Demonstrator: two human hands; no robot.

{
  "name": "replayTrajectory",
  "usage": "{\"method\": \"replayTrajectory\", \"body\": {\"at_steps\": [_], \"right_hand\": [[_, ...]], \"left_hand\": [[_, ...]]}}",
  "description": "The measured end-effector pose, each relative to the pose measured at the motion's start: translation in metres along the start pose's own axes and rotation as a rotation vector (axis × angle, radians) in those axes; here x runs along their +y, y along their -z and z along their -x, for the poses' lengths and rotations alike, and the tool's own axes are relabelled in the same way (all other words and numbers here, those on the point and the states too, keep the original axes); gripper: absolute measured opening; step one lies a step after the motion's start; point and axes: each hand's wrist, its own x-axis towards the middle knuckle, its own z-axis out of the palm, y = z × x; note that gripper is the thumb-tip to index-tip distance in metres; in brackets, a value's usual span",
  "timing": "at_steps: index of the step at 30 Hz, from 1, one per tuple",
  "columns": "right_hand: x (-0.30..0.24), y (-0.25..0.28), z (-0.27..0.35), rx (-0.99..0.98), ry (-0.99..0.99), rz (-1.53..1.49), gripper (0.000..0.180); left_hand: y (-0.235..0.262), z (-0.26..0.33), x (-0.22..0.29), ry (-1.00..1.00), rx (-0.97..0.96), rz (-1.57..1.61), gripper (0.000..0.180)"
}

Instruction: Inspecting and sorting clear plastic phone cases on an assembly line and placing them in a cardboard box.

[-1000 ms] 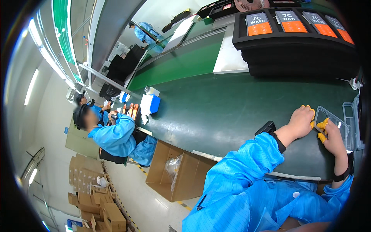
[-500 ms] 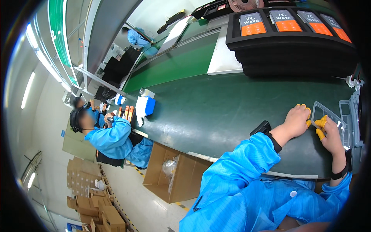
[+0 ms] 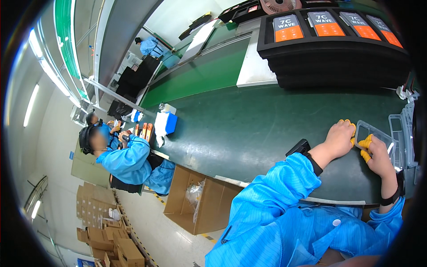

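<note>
Clear plastic tray (image 3: 375, 135) lies on the green table (image 3: 249, 129) at its right end, gripped by both hands: left hand (image 3: 339, 139) on its near-left edge, right hand (image 3: 378, 155) (orange fingertip covers) seemingly pinching the front rim.

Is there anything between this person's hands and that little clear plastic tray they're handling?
Nothing visible. The left hand and right hand already touch the clear tray from either side, yellow-capped fingertips on its near edge, on the green bench.
</note>
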Motion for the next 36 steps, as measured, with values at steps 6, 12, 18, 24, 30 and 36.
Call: {"method": "replayTrajectory", "body": {"at_steps": [6, 12, 18, 24, 30, 36], "right_hand": [[-0.002, 0.005, -0.001, 0.111, 0.044, -0.023, 0.022], [0.003, 0.000, -0.004, -0.072, -0.002, -0.059, 0.022], [0.001, 0.002, -0.002, -0.015, 0.083, -0.038, 0.021], [0.003, -0.001, -0.002, -0.056, 0.031, -0.070, 0.020], [-0.001, 0.003, -0.005, -0.091, 0.000, -0.077, 0.023], [0.004, 0.008, -0.003, -0.098, 0.081, -0.038, 0.021]], "left_hand": [[0.002, -0.002, 0.002, 0.013, -0.023, 0.004, 0.018], [-0.001, -0.002, 0.000, 0.007, -0.009, -0.023, 0.017], [0.002, -0.003, 0.001, 0.039, -0.064, -0.013, 0.017], [0.002, -0.002, 0.002, 0.038, -0.070, -0.019, 0.017], [0.006, -0.002, 0.002, 0.044, -0.072, -0.021, 0.017], [0.006, -0.008, 0.004, -0.023, -0.039, 0.001, 0.013]]}}
